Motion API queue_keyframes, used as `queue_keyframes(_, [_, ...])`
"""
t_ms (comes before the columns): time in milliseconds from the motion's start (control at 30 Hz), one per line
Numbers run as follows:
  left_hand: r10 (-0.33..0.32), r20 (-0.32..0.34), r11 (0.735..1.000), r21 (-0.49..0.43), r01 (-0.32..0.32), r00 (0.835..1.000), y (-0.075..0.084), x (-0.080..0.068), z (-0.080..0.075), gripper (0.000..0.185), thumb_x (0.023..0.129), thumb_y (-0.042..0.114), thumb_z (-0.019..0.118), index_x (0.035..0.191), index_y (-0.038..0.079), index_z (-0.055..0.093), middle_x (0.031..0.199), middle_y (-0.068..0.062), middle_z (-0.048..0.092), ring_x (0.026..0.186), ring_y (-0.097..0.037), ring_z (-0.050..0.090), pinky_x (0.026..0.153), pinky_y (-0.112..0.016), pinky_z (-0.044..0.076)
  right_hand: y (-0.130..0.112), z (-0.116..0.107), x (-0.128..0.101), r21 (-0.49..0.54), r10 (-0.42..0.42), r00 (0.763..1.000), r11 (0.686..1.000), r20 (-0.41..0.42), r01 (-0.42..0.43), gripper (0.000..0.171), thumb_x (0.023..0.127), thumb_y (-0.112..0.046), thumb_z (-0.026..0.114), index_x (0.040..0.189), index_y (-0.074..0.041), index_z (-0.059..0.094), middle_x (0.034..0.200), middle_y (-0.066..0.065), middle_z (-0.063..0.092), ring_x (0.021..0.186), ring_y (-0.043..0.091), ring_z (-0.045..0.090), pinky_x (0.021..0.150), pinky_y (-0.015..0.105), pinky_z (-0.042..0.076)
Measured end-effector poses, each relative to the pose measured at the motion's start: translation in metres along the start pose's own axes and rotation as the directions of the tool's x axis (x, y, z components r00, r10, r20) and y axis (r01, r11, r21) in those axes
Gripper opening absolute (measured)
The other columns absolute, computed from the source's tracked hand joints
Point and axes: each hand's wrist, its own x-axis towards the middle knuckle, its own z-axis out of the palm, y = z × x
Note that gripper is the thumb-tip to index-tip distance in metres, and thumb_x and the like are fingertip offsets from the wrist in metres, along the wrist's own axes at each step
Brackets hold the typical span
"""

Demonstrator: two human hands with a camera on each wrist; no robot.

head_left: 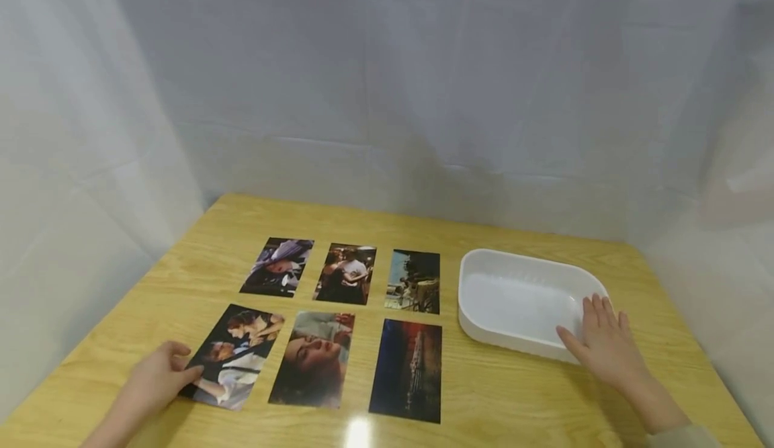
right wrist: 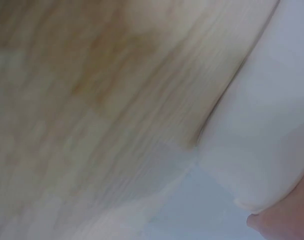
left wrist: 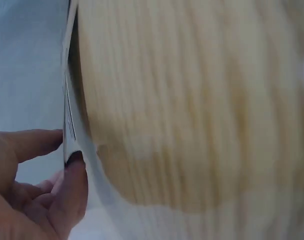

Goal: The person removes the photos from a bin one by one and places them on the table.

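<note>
My left hand (head_left: 154, 375) pinches the left edge of a photo card (head_left: 238, 354) at the front left, which shows two people, one in white. In the left wrist view the card's edge (left wrist: 69, 117) runs upright between thumb and finger, and it stands off the wood there. On the right, a white plastic basin (head_left: 514, 344) holds nothing inside. My right hand (head_left: 612, 348) rests over its near right rim, fingers straight and thumb spread. The right wrist view catches the basin's side (right wrist: 262, 110) and a bit of the hand (right wrist: 284, 215).
Other photo cards lie flat in two rows: a reclining face (head_left: 314, 361) and a dark red-blue card (head_left: 408, 371) in front; a purple-toned card (head_left: 279, 266), a couple (head_left: 346, 273) and a dim scene (head_left: 414, 281) behind. White curtains (head_left: 387, 99) surround the wooden table (head_left: 496, 401).
</note>
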Motion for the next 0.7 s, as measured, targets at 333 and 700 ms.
queue_keyframes(333, [0.059, 0.054, 0.952, 0.298, -0.072, 0.997, 0.013, 0.004, 0.009, 0.034, 0.080, 0.028, 0.064, 0.075, -0.002, 0.048, 0.059, -0.003, 0.042, 0.055, -0.017, 0.039, 0.052, -0.031, 0.031, 0.003, -0.003, 0.003, -0.031, -0.010, 1.000, 0.999, -0.024, 0.010, 0.081, 0.090, -0.046, 0.041, 0.127, 0.022, 0.017, 0.130, 0.043, 0.013, 0.122, 0.052, 0.007, 0.094, 0.063, 0.003])
queue_keyframes(700, [0.048, 0.079, 0.927, 0.369, -0.074, 0.996, 0.036, 0.005, 0.010, 0.051, 0.080, 0.048, 0.057, 0.080, -0.002, 0.051, 0.067, -0.010, 0.049, 0.058, -0.022, 0.049, 0.050, -0.034, 0.038, 0.007, -0.016, 0.005, -0.101, -0.108, 0.977, 0.991, -0.184, 0.090, 0.067, 0.086, -0.044, 0.050, 0.123, 0.011, 0.039, 0.126, 0.040, 0.026, 0.115, 0.055, 0.022, 0.086, 0.068, 0.011])
